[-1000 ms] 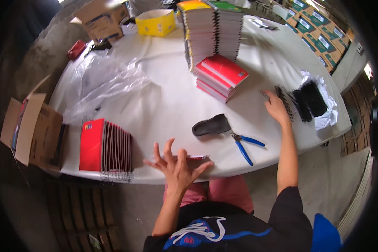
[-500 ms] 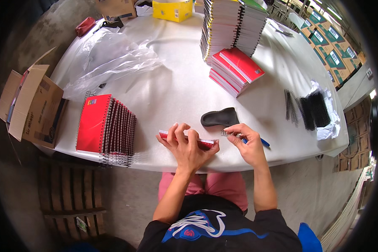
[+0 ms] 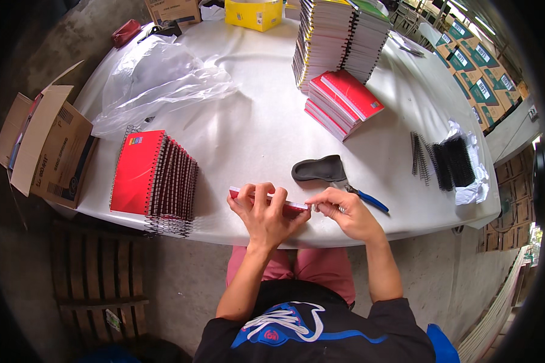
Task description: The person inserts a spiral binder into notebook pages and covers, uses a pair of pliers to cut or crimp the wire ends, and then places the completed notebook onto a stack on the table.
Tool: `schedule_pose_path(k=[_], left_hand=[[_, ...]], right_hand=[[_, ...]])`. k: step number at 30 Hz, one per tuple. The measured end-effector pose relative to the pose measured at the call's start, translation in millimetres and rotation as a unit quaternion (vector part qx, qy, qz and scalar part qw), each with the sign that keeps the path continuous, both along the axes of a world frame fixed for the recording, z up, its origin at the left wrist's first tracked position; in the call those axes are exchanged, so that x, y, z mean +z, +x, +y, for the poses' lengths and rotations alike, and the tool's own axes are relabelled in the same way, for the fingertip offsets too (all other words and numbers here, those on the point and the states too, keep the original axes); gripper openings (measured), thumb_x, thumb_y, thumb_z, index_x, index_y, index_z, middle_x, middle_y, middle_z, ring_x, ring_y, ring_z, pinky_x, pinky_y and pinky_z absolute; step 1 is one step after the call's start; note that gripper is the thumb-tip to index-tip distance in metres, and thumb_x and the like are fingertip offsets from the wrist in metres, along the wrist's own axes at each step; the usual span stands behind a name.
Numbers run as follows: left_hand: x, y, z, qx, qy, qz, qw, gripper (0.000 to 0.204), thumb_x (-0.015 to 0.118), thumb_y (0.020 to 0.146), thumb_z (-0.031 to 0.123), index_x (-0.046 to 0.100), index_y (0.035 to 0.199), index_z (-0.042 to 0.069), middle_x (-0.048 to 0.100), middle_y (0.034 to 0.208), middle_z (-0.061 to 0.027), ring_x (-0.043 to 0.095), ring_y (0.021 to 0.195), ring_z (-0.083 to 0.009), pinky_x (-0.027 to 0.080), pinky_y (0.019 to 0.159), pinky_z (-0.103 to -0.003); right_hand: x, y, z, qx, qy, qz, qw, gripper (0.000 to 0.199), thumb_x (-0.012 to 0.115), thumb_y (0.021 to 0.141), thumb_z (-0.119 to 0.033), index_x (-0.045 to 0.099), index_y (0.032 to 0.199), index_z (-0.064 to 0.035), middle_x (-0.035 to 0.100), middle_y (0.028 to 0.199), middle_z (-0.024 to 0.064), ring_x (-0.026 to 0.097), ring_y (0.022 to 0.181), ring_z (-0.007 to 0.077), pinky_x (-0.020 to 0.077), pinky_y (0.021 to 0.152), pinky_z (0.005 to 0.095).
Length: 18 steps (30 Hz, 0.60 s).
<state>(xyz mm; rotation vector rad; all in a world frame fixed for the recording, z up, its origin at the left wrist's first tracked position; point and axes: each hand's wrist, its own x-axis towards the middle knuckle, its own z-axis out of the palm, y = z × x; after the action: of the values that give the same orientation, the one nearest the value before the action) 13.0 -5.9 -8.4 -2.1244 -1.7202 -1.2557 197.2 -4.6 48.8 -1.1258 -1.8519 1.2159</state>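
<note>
My left hand (image 3: 261, 218) is wrapped round a thin red notebook (image 3: 295, 206), held on its long edge at the front of the table. At the notebook's right end, my right hand (image 3: 351, 216) pinches a small wire spiral coil (image 3: 313, 207), mostly hidden by the fingers. Just beyond that hand lie pliers with blue handles (image 3: 372, 201) and a black, sole-shaped pad (image 3: 313, 169). To the left stands a row of red notebooks with spirals (image 3: 138, 175); ahead is a pile of red notebooks (image 3: 348, 97).
A tall stack of spiral notebooks (image 3: 327, 42) rises at the back. Black spiral coils (image 3: 453, 164) lie on white paper at the right. Clear plastic sheeting (image 3: 157, 81) covers the far left of the white table, beside an open cardboard box (image 3: 57, 151). A yellow box (image 3: 254, 15) sits far back.
My right hand has moved left with the coil, up to the notebook's right end, uncovering more of the pliers. My left hand keeps its hold on the notebook.
</note>
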Motion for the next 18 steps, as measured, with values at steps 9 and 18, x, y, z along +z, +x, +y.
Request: schedule_pose_path(k=[9, 18], left_hand=[[9, 3, -3, 0.001, -0.030, 0.050, 0.998, 0.048, 0.074, 0.055, 0.055, 0.060, 0.080, 0.017, 0.051, 0.089, 0.0001, 0.043, 0.104, -0.0264, 0.024, 0.092, -0.058], [12, -24, -5, -0.052, -0.011, 0.033, 0.998, 0.055, 0.075, 0.060, 0.053, 0.062, 0.097, 0.015, 0.050, 0.095, -0.0061, 0.042, 0.104, -0.0288, 0.029, 0.094, -0.051]], right_hand=[[9, 0, 5, 0.047, -0.120, -0.050, 0.990, 0.024, 0.049, 0.095, -0.014, 0.059, 0.116, -0.0072, 0.057, 0.068, 0.0061, 0.056, 0.066, 0.0147, 0.0454, 0.063, 0.0274], [0, 5, -1, -0.007, 0.158, -0.067, 0.985, 0.019, 0.063, 0.086, -0.014, 0.062, 0.103, -0.0048, 0.058, 0.081, 0.0064, 0.056, 0.068, 0.0126, 0.0470, 0.056, 0.0286]])
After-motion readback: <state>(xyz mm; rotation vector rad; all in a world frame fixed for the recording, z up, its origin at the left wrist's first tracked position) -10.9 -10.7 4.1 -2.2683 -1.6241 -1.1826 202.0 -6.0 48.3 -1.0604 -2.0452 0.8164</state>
